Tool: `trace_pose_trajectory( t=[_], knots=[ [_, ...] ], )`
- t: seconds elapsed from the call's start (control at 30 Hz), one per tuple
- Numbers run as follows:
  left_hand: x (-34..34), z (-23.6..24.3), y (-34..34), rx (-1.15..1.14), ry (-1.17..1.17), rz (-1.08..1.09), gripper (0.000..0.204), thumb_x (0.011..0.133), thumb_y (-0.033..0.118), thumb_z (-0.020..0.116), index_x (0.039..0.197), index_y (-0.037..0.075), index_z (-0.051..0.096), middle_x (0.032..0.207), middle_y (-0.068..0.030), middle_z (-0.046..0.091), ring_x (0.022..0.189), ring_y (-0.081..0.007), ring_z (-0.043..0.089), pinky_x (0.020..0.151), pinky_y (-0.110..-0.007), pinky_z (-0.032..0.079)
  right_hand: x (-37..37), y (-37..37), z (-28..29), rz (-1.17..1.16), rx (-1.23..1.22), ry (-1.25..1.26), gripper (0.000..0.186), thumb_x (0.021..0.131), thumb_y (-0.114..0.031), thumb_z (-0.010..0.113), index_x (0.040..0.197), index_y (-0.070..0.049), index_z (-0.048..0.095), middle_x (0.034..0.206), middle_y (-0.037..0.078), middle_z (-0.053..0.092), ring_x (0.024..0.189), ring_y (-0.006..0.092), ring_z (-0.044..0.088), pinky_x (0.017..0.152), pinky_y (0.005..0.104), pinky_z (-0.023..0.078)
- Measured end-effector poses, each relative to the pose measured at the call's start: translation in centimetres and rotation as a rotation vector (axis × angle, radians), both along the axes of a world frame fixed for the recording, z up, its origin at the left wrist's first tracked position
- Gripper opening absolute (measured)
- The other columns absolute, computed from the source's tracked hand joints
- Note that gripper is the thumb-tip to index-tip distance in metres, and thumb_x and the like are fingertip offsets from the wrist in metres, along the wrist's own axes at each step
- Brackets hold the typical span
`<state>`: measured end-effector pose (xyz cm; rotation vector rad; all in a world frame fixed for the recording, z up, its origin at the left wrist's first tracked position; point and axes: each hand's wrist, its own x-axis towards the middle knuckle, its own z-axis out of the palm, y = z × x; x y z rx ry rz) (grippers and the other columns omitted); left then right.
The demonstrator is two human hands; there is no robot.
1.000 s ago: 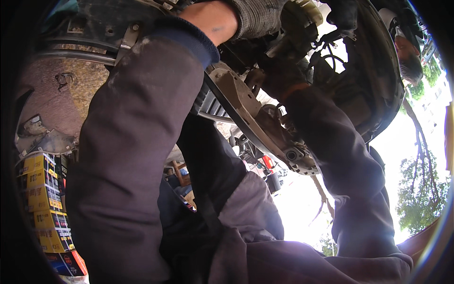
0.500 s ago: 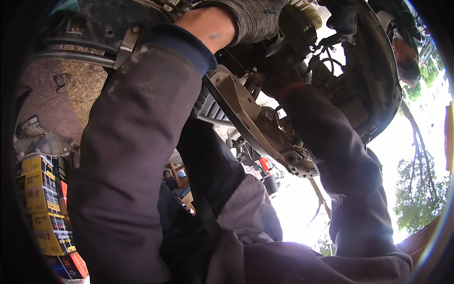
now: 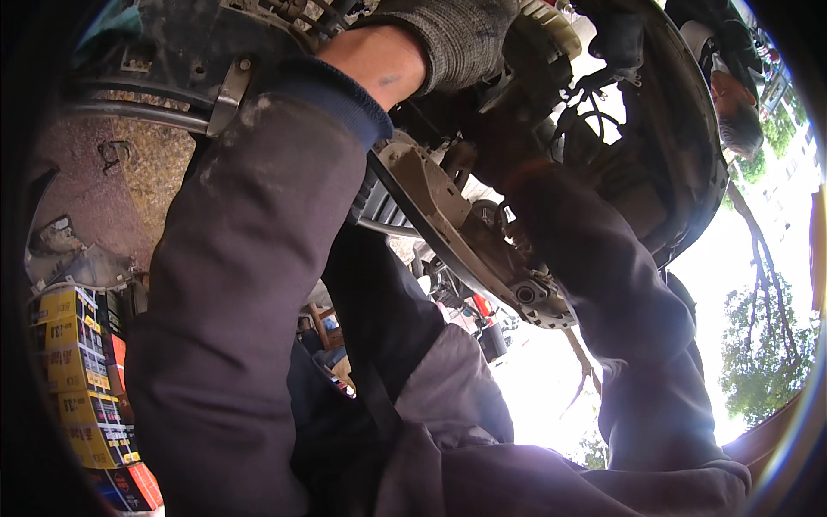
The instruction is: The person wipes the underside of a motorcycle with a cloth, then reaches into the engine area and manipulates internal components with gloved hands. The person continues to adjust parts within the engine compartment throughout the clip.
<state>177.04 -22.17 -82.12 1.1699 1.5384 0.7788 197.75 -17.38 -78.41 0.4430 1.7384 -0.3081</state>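
Note:
My left hand (image 3: 448,41), in a grey knitted glove, reaches to the top edge over dark machinery; its fingers are hidden. My right hand (image 3: 495,142) is deep in shadow among the parts, and I cannot make out its fingers or anything in them. Between my forearms slants a dusty brown metal frame piece (image 3: 431,177) with a dark curved rim and a round fitting (image 3: 525,294) at its lower end. Right of my right hand hangs a large black curved shell (image 3: 680,146), with thin black cables (image 3: 594,121) beside it. A pale ribbed plastic part (image 3: 556,30) sits near the left glove.
At upper left runs a dark bar (image 3: 142,112) with a metal bracket (image 3: 231,95). Stacked yellow and black boxes (image 3: 73,362) stand at lower left, near a broken grey panel (image 3: 86,258). Another person (image 3: 736,103) is at upper right; a tree (image 3: 762,345) stands outside.
The whole view has shifted slightly. Both arms stay in nearly the same pose, and no part is seen taken hold of or let go.

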Motion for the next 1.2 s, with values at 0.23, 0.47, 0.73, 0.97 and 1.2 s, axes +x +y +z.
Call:
trace_pose_trajectory(
  t=[0.23, 0.47, 0.73, 0.97, 1.2],
  knots=[
    [-0.2, -0.7, 0.0, -0.012, -0.044, -0.024, 0.024, 0.074, 0.015, 0.061, 0.091, -0.002, 0.066, 0.077, -0.0256, 0.065, 0.074, -0.0407, 0.065, 0.068, -0.049, 0.051, 0.2, 0.1, 0.1, 0.050, 0.007, -0.056, 0.044, 0.088, -0.029, 0.056, 0.128, -0.011, 0.055, 0.103, 0.021, 0.067, 0.095, 0.0375, 0.065, 0.083, 0.0466, 0.051],
    [0.1, -1.1, -0.2, -0.041, -0.057, -0.013, 0.022, 0.074, 0.015, 0.061, 0.088, -0.002, 0.067, 0.076, -0.0252, 0.065, 0.073, -0.0404, 0.065, 0.067, -0.049, 0.051, 0.5, 0.1, -0.1, 0.014, 0.018, -0.019, 0.046, 0.088, -0.034, 0.055, 0.127, -0.009, 0.055, 0.102, 0.022, 0.067, 0.100, 0.0403, 0.062, 0.091, 0.0495, 0.044],
    [0.5, -1.1, -0.6, 0.016, -0.005, 0.020, 0.023, 0.075, 0.016, 0.060, 0.089, 0.000, 0.067, 0.079, -0.0241, 0.065, 0.076, -0.0409, 0.064, 0.069, -0.049, 0.051, 0.9, 0.4, -0.5, -0.123, -0.031, 0.058, 0.050, 0.081, -0.037, 0.062, 0.119, -0.005, 0.059, 0.095, 0.023, 0.067, 0.096, 0.0398, 0.062, 0.088, 0.0473, 0.045],
    [-0.1, -0.5, -1.3, -0.018, -0.052, 0.030, 0.025, 0.075, 0.015, 0.059, 0.093, 0.000, 0.066, 0.081, -0.0250, 0.065, 0.079, -0.0406, 0.064, 0.070, -0.050, 0.051, 0.6, 0.4, -1.2, 0.058, -0.005, 0.043, 0.048, 0.078, -0.037, 0.065, 0.115, -0.006, 0.061, 0.095, 0.020, 0.067, 0.088, 0.0361, 0.065, 0.080, 0.0437, 0.049],
    [0.0, -0.6, -1.2, -0.019, -0.071, 0.056, 0.025, 0.075, 0.016, 0.060, 0.094, 0.001, 0.066, 0.082, -0.0246, 0.065, 0.079, -0.0411, 0.064, 0.070, -0.050, 0.051, 0.4, 0.2, -0.8, 0.128, -0.003, 0.096, 0.044, 0.079, -0.036, 0.063, 0.115, -0.009, 0.063, 0.096, 0.019, 0.068, 0.096, 0.0332, 0.064, 0.086, 0.0448, 0.046]
  ],
)
